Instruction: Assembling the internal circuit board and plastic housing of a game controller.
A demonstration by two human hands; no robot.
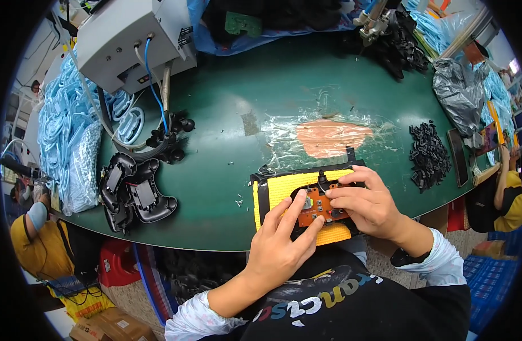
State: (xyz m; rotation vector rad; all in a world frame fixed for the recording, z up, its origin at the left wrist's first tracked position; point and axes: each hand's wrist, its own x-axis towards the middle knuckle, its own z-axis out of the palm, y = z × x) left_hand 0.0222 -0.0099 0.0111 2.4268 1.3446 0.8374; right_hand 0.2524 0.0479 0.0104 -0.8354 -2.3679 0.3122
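An orange circuit board [321,211] with small parts on it sits over a dark shell on a yellow ribbed pad [262,196] with black tape edging. My left hand [279,245] grips the board from its left side, the thumb on its lower part and a fingertip on its upper left. At the upper right, my right hand [370,206] has its fingers closed together against the board's edge. Whatever they pinch is hidden behind the fingertips. A small black upright part [322,178] stands at the pad's upper edge, between the two hands.
Black game controller shells [142,196] lie at the left, below a grey machine [136,42] with cables. Pale blue plastic parts [62,125] are heaped beyond. Small black pieces [429,156] and a phone [458,157] lie right. Clear tape covers an orange patch [332,138].
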